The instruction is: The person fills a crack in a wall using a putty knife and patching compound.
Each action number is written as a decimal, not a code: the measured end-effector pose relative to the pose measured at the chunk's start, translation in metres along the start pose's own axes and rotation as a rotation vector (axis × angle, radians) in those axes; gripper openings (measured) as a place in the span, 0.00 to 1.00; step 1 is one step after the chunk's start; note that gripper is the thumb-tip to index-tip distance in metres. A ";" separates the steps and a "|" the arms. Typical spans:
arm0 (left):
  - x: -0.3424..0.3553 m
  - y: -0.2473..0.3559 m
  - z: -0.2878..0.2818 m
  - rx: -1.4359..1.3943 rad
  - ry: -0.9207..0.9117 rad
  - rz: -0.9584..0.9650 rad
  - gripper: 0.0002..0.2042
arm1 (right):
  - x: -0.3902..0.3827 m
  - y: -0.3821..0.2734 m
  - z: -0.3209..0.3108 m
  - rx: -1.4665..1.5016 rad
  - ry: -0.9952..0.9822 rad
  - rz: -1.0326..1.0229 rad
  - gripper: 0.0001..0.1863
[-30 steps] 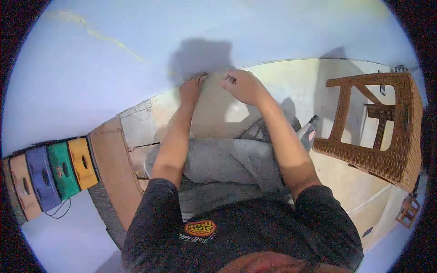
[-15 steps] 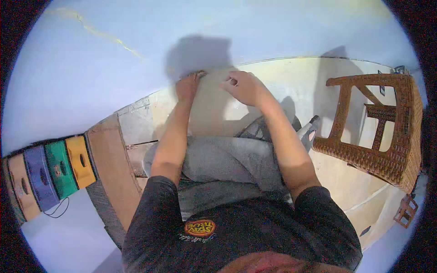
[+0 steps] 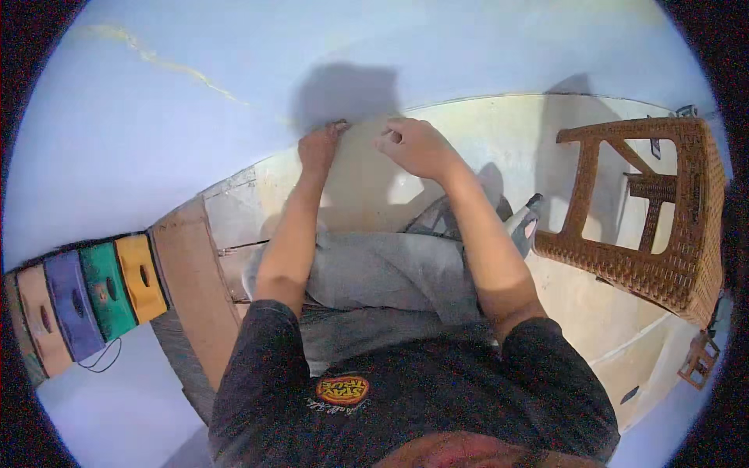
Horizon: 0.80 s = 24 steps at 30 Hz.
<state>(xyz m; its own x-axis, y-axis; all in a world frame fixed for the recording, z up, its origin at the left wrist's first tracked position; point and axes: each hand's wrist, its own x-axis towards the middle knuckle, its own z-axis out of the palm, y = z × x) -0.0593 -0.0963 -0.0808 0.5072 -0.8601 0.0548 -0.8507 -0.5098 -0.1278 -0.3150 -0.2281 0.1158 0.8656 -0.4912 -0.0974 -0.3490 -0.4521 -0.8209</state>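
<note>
My left hand (image 3: 317, 150) is raised before the bluish-white wall (image 3: 195, 132), its fingers drawn together. A small dark patch shows at its fingertips, too unclear to name. Across a short gap, my right hand (image 3: 421, 148) is curled, thumb and forefinger pinched round. Whatever is in that pinch, if anything, is hidden or too small to make out. Both hands are held out beyond my bent legs in grey trousers (image 3: 382, 269). Their shadow (image 3: 347, 90) falls on the wall behind them.
A brown woven-pattern plastic stool (image 3: 616, 257) lies on its side at the right, on the pale floor (image 3: 569, 304). Drawers (image 3: 109, 288) in several colours stand at the left, beside a brown board (image 3: 191, 273). A thin dark cord (image 3: 105, 363) hangs near the drawers.
Both hands keep almost the same places and the same curled shapes. The view has shifted very slightly.
</note>
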 end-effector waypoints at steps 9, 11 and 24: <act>-0.002 0.017 -0.017 -0.253 -0.010 0.004 0.13 | 0.004 0.020 0.004 0.020 0.039 -0.022 0.22; -0.009 0.017 -0.020 -0.222 0.105 0.049 0.13 | 0.003 0.020 0.006 0.008 0.047 -0.061 0.21; 0.000 0.003 0.001 -0.139 0.108 -0.051 0.16 | 0.003 0.021 0.011 -0.011 0.112 -0.132 0.25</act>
<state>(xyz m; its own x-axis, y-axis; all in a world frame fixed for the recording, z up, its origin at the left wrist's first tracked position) -0.0620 -0.0978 -0.0825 0.5390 -0.8261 0.1643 -0.8388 -0.5443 0.0153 -0.3163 -0.2308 0.0919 0.8592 -0.5062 0.0746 -0.2391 -0.5260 -0.8162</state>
